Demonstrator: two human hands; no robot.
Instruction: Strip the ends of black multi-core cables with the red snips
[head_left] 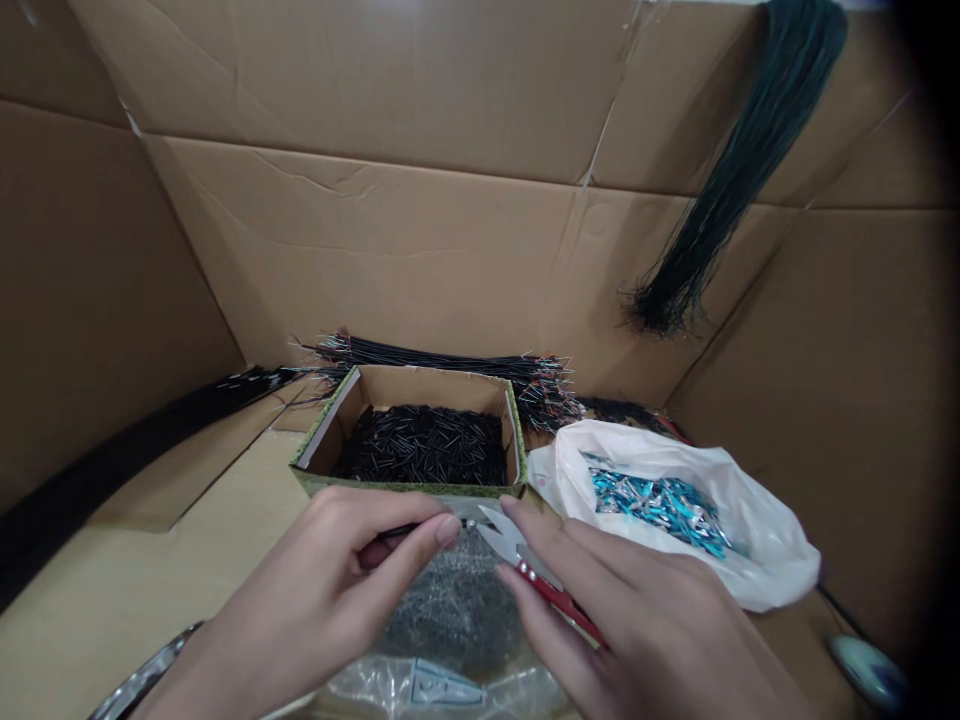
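Observation:
My left hand [330, 575] pinches a thin black cable [401, 530] between thumb and forefinger, its tip pointing right. A pair of thread snips [559, 597] with a red handle lies in my right hand [645, 600]. Their pointed blades are apart, and the tips are close to the cable's end; whether they touch it I cannot tell. Below both hands is a clear plastic bag [454, 600] with a label, its contents hard to make out. Just beyond my fingers stands an open cardboard box [517, 440] holding many short black tube-like pieces [427, 445].
A white plastic bag [772, 510] with shiny blue pieces [660, 508] sits at right. Bundled black cables [442, 360] lie behind the box, and more black strands [142, 435] run along the left. A dark green wire bundle [742, 170] hangs against the cardboard wall [390, 240].

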